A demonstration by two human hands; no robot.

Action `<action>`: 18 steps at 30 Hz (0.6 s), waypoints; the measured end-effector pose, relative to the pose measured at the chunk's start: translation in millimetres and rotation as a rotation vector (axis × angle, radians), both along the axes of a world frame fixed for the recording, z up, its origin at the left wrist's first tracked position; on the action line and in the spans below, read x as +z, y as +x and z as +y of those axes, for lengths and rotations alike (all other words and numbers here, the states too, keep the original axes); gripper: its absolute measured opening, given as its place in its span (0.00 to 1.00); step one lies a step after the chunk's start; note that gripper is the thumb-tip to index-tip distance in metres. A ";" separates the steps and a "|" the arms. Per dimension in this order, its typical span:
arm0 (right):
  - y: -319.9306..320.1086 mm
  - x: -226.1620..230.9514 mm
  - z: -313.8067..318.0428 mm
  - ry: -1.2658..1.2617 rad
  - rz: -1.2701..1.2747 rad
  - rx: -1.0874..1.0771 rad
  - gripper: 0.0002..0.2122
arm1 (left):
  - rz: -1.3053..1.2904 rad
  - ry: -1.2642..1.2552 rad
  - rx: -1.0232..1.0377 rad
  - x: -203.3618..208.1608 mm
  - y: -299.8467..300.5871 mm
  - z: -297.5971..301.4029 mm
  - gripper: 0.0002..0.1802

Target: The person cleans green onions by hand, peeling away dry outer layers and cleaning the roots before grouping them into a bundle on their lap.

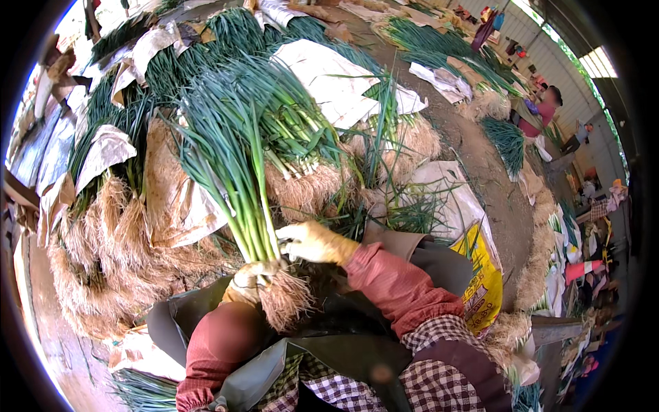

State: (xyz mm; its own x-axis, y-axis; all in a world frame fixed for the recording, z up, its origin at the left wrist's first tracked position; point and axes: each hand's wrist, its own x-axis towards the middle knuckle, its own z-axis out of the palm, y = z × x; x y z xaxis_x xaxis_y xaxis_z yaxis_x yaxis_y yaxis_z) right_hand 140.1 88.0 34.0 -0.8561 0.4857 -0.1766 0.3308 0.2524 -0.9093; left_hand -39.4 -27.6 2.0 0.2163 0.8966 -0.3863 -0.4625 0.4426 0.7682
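Observation:
A bunch of long green onions (248,226) stands upright in front of me, its leaves fanning up and away and its pale roots (285,299) hanging down. My left hand (241,283), gloved, is wrapped round the base of the stalks just above the roots. Beside the white lower stalks, my right hand (319,242) in a yellowish glove has its fingers bent together against the bunch's right side. Whatever lies between those fingertips is too small to make out. Behind the bunch lies a pile of green onions (292,134), roots toward me.
More root-heavy onion heaps (113,233) lie at left, partly under pale sheets (182,199). A white sack (329,79) covers others ahead. A yellow bag (480,275) lies by my right knee. Another person (542,113) sits at far right beyond a dirt path (498,185).

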 end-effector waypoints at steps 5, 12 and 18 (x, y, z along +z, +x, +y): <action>117.2 -54.9 117.0 0.716 -0.200 -1.036 0.13 | -0.484 -0.025 0.283 53.2 -6.3 14.4 0.20; 126.6 -94.9 158.3 0.110 -0.285 -0.980 0.08 | -0.304 -0.128 0.344 11.5 0.9 21.8 0.17; 193.7 -24.5 145.9 0.016 0.801 -1.776 0.07 | -0.456 0.042 0.372 40.2 -0.8 19.6 0.19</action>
State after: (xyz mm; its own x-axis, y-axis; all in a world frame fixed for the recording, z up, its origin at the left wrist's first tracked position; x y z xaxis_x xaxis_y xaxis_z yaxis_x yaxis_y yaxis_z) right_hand 333.7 233.9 9.6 0.6637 0.7466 -0.0457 -0.2454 0.1597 -0.9562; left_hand -40.2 -7.9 42.2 0.0199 0.9567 -0.2905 -0.8685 0.1604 0.4690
